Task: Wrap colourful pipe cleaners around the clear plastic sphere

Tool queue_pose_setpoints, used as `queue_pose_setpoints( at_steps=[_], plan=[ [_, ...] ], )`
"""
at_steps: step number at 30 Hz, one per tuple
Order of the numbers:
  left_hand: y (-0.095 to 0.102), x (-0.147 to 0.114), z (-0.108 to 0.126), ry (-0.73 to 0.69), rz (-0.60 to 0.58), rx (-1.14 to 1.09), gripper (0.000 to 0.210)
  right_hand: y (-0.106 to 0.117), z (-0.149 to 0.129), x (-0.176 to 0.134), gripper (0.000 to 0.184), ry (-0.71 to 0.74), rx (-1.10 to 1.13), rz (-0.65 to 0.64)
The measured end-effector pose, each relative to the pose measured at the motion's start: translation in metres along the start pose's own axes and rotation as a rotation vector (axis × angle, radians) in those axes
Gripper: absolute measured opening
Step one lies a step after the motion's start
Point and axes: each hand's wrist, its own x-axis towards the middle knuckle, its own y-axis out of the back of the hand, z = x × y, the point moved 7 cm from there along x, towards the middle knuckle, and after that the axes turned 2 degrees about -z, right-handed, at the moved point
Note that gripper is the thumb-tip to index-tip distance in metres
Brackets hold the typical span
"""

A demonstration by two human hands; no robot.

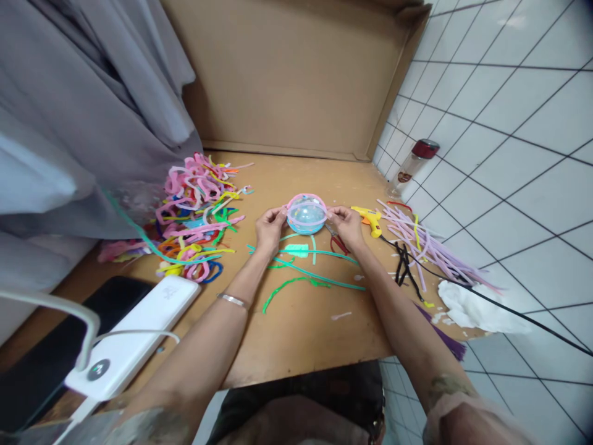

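Note:
Between my hands, at the middle of the table, is a clear round bowl-like piece [306, 217] with pink pipe cleaner round its top and blue lower down. A lilac pipe cleaner [307, 204] spans it from side to side. My left hand [270, 230] pinches at the left side, where one end of the lilac strip meets the fingers. At the right side, my right hand [346, 224] pinches the other end. Just below lie green pipe cleaners [319, 277] and a small mint-coloured piece [296, 250]. Red-handled pliers or scissors [339, 243] are partly hidden by my right hand.
A yellow glue gun [370, 220] with a black cord lies right, by lilac pipe cleaners [412, 232], black ones [402, 264] and white tissue [477, 306]. A red-lidded bottle [412, 168] stands behind. Left are a colourful pipe-cleaner heap [199, 185] and a white power bank [139, 334].

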Motion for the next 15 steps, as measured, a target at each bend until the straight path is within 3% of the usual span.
queue_pose_setpoints(
  at_steps=[15],
  plan=[
    [-0.0034,0.0000,-0.0046,0.062,0.002,-0.128,0.041,0.0008,0.0084,0.0007,0.022,0.048,0.044,0.054]
  ],
)
